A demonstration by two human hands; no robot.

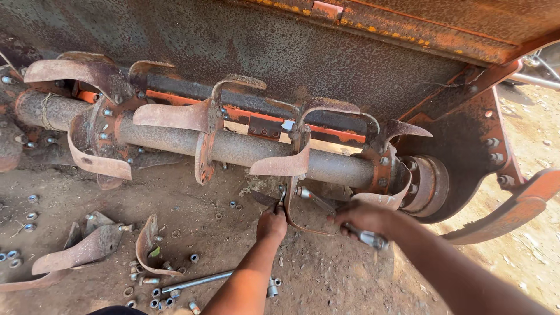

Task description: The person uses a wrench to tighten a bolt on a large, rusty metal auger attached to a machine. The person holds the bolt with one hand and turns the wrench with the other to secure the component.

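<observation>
Both forearms reach forward: left hand and right hand grip wrenches

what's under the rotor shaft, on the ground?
Under the rotor shaft: loose nuts on the dirt, detached curved blades, a long steel bar. Ground beneath both hands and the mounted blades is covered.

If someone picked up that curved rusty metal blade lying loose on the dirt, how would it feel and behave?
The curved rusty metal blade looks like thick steel, so it is probably stiff and heavy for its size. Its pitted rust suggests a rough, grippy surface rather than a slippery one. Resting on the dirt ground on its bowed shape, it might rock if pushed but seems unlikely to roll.
</observation>
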